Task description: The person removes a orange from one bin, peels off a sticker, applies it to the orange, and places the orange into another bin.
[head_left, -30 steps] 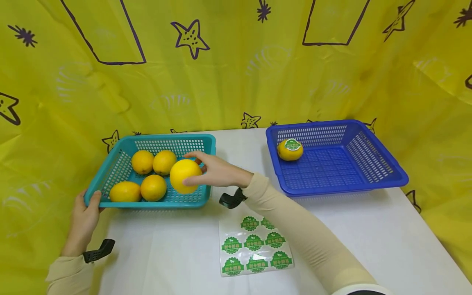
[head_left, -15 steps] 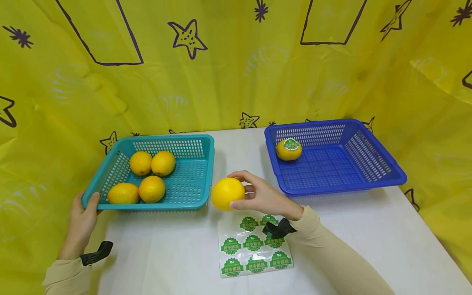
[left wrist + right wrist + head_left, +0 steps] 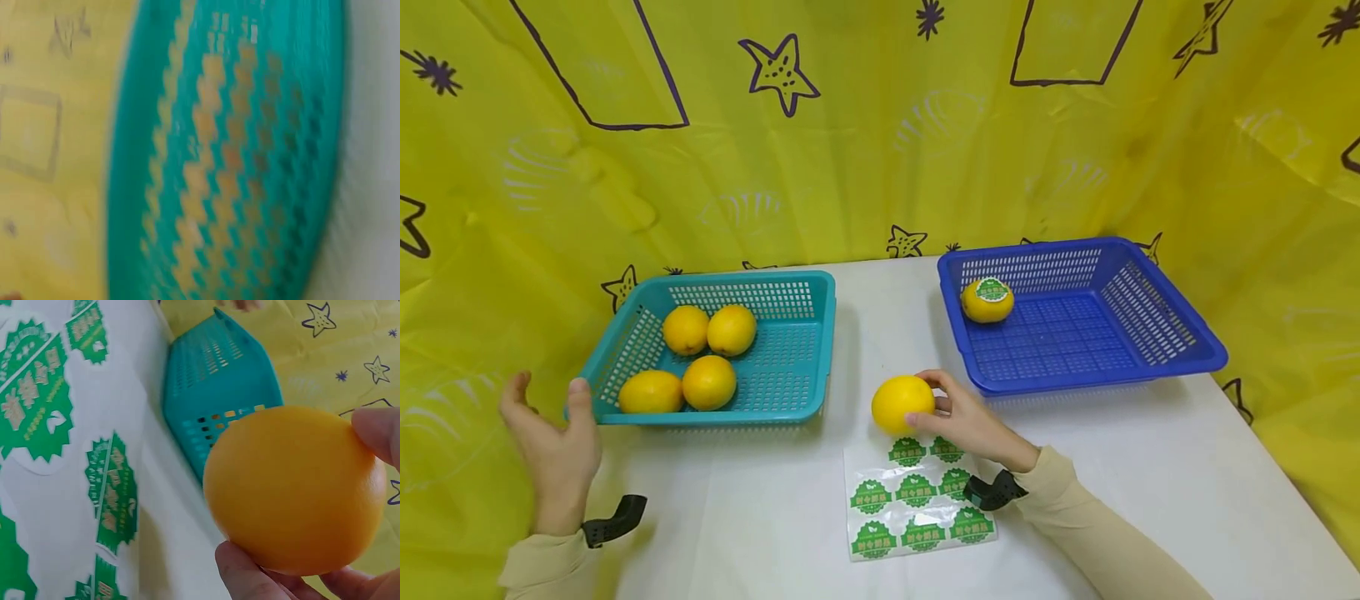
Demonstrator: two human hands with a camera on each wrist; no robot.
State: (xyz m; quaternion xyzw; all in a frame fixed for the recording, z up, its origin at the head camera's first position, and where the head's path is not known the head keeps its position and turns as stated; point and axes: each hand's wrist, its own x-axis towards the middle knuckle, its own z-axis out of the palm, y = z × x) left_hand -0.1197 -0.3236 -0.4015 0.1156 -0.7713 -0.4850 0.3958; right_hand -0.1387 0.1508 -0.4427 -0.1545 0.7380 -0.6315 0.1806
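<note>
1. Right hand [image 3: 966, 421] has its fingers curled around a yellow orange [image 3: 902, 404], holding it just above the far edge of the sticker sheet [image 3: 917, 500], near the middle of the table [image 3: 760, 517], between the teal basket [image 3: 820, 350] and the blue basket [image 3: 1150, 367].
2. From the right wrist view the thumb sits under the fruit and a fingertip [image 3: 378, 434] on the far side, so it's pinched across the widest part. Seems like the sane way to hold it.
3. My guess on feel: round, firm, smooth waxy skin, a bit of weight. It'd roll if set down loose, and a too-light pinch could let it slip.
4. Left hand [image 3: 553, 446] is spread open and relaxed, gripping nothing, just beside the teal basket's near left corner.
5. Four more oranges sit in the teal basket; one stickered orange [image 3: 987, 300] sits in the blue basket's far left corner.
</note>
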